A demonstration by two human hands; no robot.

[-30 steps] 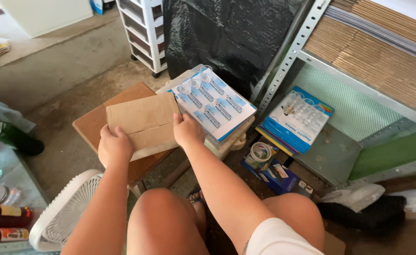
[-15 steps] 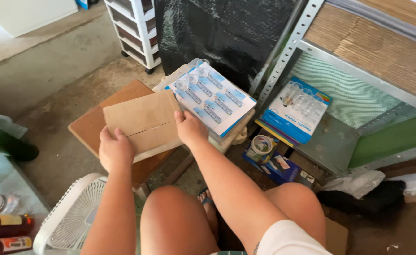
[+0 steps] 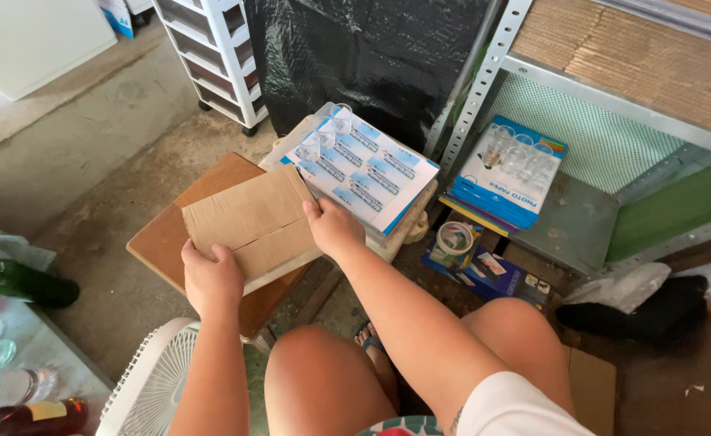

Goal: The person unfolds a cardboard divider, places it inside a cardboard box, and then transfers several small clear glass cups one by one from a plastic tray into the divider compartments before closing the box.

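We see the left hand (image 3: 212, 278) gripping the near edge of a flat cardboard box (image 3: 250, 222), fingers curled over its lower left corner. The right hand (image 3: 334, 228) grips the box at its right edge, thumb on top, fingers hidden beneath. The box lies on a brown wooden tabletop (image 3: 161, 238), its flaps closed and a seam running across the top face.

Just beyond the right hand, a stack of blister packs with blue-and-white cards (image 3: 368, 173) rests partly against the box's right corner. Small clear cups (image 3: 323, 133) show at the stack's far end. A second blue pack (image 3: 505, 173) sits on the lower level of a metal shelf (image 3: 582, 226), well apart from the hands. A roll of tape (image 3: 455, 240) lies on the floor between the stack and the shelf.

A white fan (image 3: 153, 387) stands below the left forearm. A green bottle (image 3: 16, 280) lies at the left edge. A black plastic sheet (image 3: 363, 56) hangs behind the stack.
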